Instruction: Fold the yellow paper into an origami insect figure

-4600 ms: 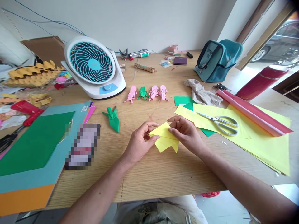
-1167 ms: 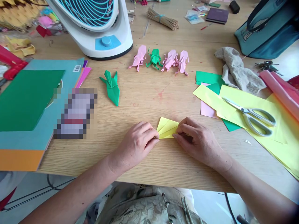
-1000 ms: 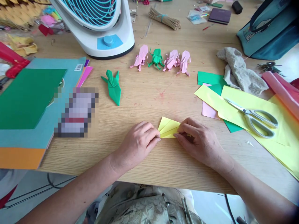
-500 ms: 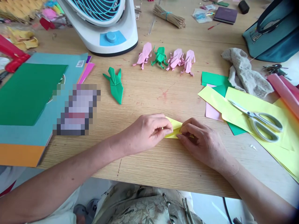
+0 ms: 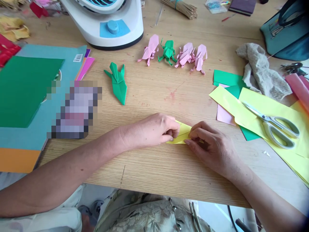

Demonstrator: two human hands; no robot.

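Both hands at a folded yellow paper near the table's front edge

The yellow paper [image 5: 182,132] is between the two hands, low over the table [image 5: 154,167] or lying on it; the view does not settle which. A diagonal fold line shows across its uncovered middle. At its nine o'clock end, the left hand [image 5: 158,130] bends over it with fingers curled and thumb below; whether it pinches the paper or only presses on it, I cannot tell. At four o'clock, the right hand [image 5: 213,146] has thumb and fingertips clamped on the paper's other end.

Taking the yellow paper as the centre of the clock, a folded green shape [image 5: 118,86] lies at ten and a fan [image 5: 113,30] stands at eleven. At twelve is a row of small paper figures: three pink figures [image 5: 185,54] and one green figure [image 5: 168,50], second from the left. A crumpled grey cloth [image 5: 262,72] lies at two. At three, scissors [image 5: 274,121] rest on yellow sheets [image 5: 253,96], their blades towards the hands.
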